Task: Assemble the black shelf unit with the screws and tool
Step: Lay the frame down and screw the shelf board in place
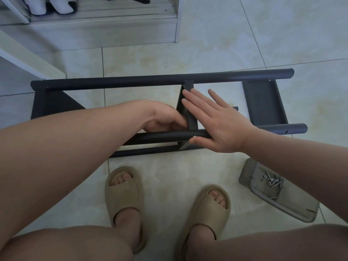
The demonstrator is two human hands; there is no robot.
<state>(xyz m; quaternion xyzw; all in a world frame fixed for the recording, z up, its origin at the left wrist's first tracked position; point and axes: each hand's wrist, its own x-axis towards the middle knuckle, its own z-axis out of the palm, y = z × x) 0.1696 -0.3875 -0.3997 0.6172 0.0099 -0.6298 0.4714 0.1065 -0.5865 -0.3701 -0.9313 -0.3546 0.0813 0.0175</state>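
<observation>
One black metal shelf unit point(131, 81), built of round tubes and flat panels, was seen laid on its side on the pale tiled floor point(207, 53). Beyond its left end a white wooden cabinet point(113, 29) was set. Off its right end, on the near side, a grey plastic tray point(301, 210) was placed, with loose silver screws point(273, 182) lying in it. At the unit's middle, the black middle panel point(192, 117) was gripped by the left hand point(163, 117), fingers curled against its left face. The right hand point(216, 121) was laid flat, fingers straight, across the panel's right side and the near tube point(160, 137). A small silver screw head point(194, 136) was seen in that tube, at the panel. Fastening of the middle panel was judged to be in hand; no tool could be seen. Next, the tool would need to be fetched and that screw tightened with the panel held square.
</observation>
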